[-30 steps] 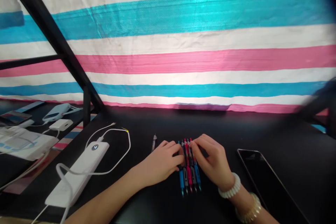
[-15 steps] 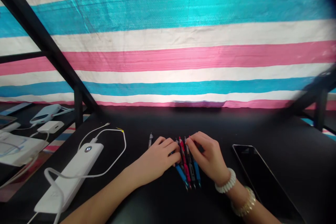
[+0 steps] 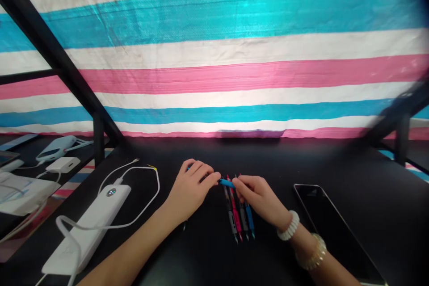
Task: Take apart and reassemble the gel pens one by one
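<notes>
A blue pen [image 3: 227, 182] lies crosswise between my two hands, raised over the other pens. My left hand [image 3: 194, 187] is closed around one end, its fingers hiding much of the barrel. My right hand [image 3: 259, 196] pinches the other end between thumb and fingertips. Below it, side by side on the black table, are a grey pen [image 3: 231, 216], a red pen [image 3: 237, 219], a dark grey pen [image 3: 243, 219] and a second blue pen [image 3: 250, 221]. The tip of one more pen [image 3: 184, 226] peeks out from under my left hand.
A white power bank [image 3: 90, 228] with a looping white cable [image 3: 159, 187] lies to the left. On the right is a dark phone [image 3: 335, 232]. Black frame bars [image 3: 67, 67] slant up at both sides before a striped sheet [image 3: 234, 76]. Chargers [image 3: 63, 165] sit at far left.
The blue pen that lay at the left of the row is now lifted and turned crosswise. My left hand has shifted left and away with it; my right hand meets its end.
</notes>
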{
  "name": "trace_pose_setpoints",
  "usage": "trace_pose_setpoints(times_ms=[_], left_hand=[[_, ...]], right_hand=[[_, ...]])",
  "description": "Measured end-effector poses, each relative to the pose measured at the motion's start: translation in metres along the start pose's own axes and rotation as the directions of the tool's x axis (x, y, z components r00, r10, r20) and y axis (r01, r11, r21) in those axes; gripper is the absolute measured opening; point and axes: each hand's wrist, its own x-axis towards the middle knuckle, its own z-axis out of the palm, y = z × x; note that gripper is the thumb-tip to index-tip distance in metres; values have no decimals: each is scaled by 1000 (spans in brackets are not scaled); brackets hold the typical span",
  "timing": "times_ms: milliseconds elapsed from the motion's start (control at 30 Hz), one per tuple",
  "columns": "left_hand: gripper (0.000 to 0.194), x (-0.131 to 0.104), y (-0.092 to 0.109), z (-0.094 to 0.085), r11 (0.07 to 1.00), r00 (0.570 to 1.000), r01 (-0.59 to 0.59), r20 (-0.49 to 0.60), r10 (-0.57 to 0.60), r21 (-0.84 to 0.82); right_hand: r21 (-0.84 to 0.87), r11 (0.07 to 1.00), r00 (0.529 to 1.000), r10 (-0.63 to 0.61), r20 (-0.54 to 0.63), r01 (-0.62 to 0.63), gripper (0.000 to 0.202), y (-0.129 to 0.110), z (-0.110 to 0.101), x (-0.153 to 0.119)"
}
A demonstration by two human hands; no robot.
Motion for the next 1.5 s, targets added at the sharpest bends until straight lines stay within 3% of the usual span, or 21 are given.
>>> trace_pose_setpoints(times_ms=[333,433,600,700,800,933,1000,1100,1267,1400,1500], left_hand=[[31,-3,1,6,997,989,29,144,-38,66],[32,-4,2,6,998,981,51,187,-59,46],[33,-5,2,6,995,962,98,255,-96,4],[24,-4,2,4,973,958,195,239,-161,-125],[19,-1,1,0,833,922,384,220,-319,-399],[18,3,-3,-1,392,773,583,337,-537,-712],[20,4,-4,2,188,700,595,388,-599,-782],[22,3,-2,8,4,631,556,419,-653,-831],[24,2,7,13,-154,588,497,462,-664,-854],[23,1,11,13,-147,604,458,429,-672,-877],[22,0,13,13,-130,615,446,409,-674,-886]], right_hand=[[113,992,995,67,-73,-59,41,5,-7,3],[113,992,995,65,-77,-56,39,6,-6,3],[103,994,986,56,-158,-40,18,6,-2,1],[160,987,982,53,-182,-23,17,5,-2,1],[191,982,971,40,-236,6,19,4,-6,1],[272,962,966,45,-253,26,22,3,-9,2],[312,950,972,42,-231,33,22,3,-9,2],[338,940,975,28,-221,50,22,4,-7,1],[399,915,967,46,-250,59,27,2,-8,0],[543,839,985,122,-120,-38,36,-3,-9,0],[518,849,982,168,-84,-101,50,-1,-8,1]])
